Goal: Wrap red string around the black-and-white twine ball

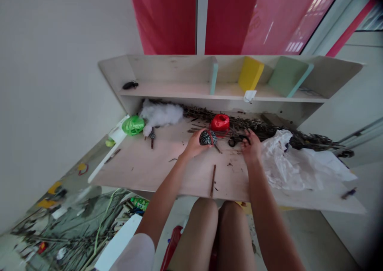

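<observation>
From where I stand, the person's knees [203, 217] come first, tucked at the front edge of the pale desk [185, 179], where a brown stick [213, 180] lies pointing away from the lap. Both bare arms reach out over the desk, the left slanting inward, the right running up to the other side of the middle, so the hands sit a little apart. The left hand [195, 144] is curled round a black-and-white ball [207, 138], fingers closed on it, the ball near the middle of the desk. A red strip [210, 130] lies against the ball and seems to trail towards the red roll [220, 123] just behind. The right hand [253, 145] is at the black scissors [232, 142], fingers bent at one handle loop; whether they have a firm hold, I can't tell. I'd judge the step in hand to be handling the strip on the ball; the next move calls for a steady left hand and a settled right-hand grip on the handles. Farther back, dark dried branches [253, 125] stretch along the desk, beneath a shelf [176, 89]
</observation>
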{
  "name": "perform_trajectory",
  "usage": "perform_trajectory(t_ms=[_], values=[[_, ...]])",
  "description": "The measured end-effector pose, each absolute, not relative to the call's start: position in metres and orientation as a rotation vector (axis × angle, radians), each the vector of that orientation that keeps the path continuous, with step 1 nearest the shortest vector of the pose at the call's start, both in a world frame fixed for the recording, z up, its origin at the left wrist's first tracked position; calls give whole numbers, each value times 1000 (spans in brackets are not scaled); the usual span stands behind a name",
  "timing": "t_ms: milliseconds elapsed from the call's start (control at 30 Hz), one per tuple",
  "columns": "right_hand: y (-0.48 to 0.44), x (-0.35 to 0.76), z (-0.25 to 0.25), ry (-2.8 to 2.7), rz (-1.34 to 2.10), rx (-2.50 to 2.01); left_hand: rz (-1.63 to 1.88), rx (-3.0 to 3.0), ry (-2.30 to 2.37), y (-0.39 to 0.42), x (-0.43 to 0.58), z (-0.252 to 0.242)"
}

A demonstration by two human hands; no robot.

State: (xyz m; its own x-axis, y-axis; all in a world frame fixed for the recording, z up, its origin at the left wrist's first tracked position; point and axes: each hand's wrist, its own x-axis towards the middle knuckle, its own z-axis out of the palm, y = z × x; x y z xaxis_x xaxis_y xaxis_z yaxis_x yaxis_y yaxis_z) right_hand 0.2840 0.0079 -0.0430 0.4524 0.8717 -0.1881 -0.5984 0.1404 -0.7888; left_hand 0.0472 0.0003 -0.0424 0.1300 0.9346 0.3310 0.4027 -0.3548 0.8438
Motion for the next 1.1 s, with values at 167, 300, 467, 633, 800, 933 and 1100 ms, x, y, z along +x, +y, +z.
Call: perform_trajectory(t_ms=[167,300,467,633,800,933,1100], values=[[5,270,-43,-658,767,-1070,1266,1686,1168,0,49,-40],[0,255,-45,-896,884,-1026,1278,1558,1075,-2,54,-40],[-4,240,-44,-1190,920,-1022,1239,1402,951,-9,65,-34],[-6,240,-43,-1219,954,-1096,1248,1269,934,-10,69,-28],[-7,244,-43,-1281,919,-1169,1253,1151,864,-8,73,-32],[-10,244,-39,-1271,1047,-1152,1129,971,830,-11,72,-29],[-15,242,-34,-1283,1167,-1098,1086,793,834,-11,71,-25]])
